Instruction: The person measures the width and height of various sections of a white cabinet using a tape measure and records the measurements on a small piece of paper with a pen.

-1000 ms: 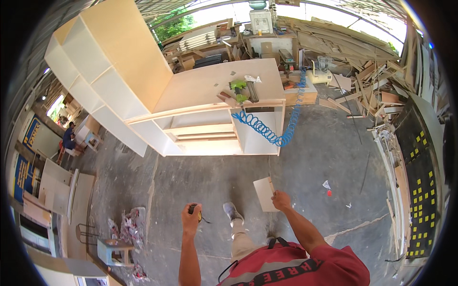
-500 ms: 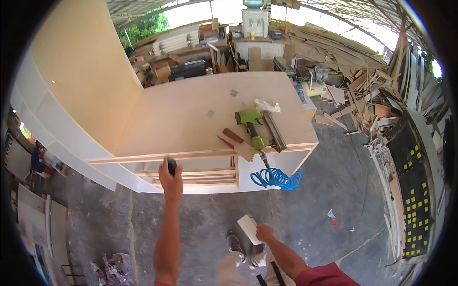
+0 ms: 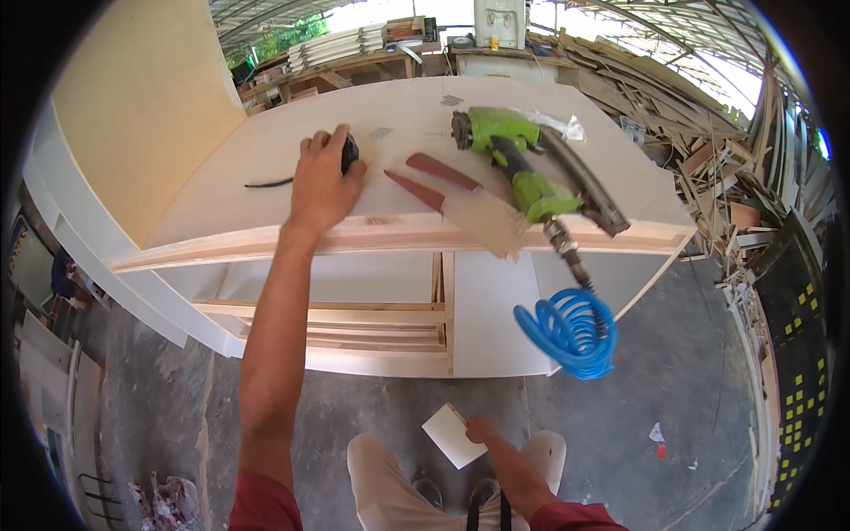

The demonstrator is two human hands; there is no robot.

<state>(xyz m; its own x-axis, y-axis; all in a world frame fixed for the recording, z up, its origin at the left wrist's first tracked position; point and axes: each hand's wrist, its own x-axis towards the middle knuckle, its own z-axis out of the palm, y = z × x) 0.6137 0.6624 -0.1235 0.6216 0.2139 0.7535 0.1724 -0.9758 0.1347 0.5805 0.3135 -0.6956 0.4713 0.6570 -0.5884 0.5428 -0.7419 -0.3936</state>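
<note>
My left hand (image 3: 320, 186) rests on the top panel of a wooden cabinet (image 3: 292, 212), its fingers curled round a small rounded black object (image 3: 351, 152). A thin dark strap (image 3: 268, 184) lies out to the left of that hand. Low down, in front of my legs, my right hand (image 3: 481, 431) grips the edge of a small white board (image 3: 452, 437). A green and black nail gun (image 3: 513, 155) lies on the panel to the right, joined to a coiled blue air hose (image 3: 567, 332). Between it and my left hand lie two reddish-brown pieces (image 3: 443, 171) and a pale frayed piece (image 3: 485, 221).
Open compartments with wooden rails (image 3: 372, 311) face me below the top panel. A tall cream panel (image 3: 142, 115) rises at the left. Scrap wood (image 3: 699, 150) is heaped at the right. The hose hangs over the cabinet's front edge.
My left hand has moved forward and up from the cabinet's front edge onto its top panel, carrying the black object. The cabinet appears nearer. My right hand still holds the white board.
</note>
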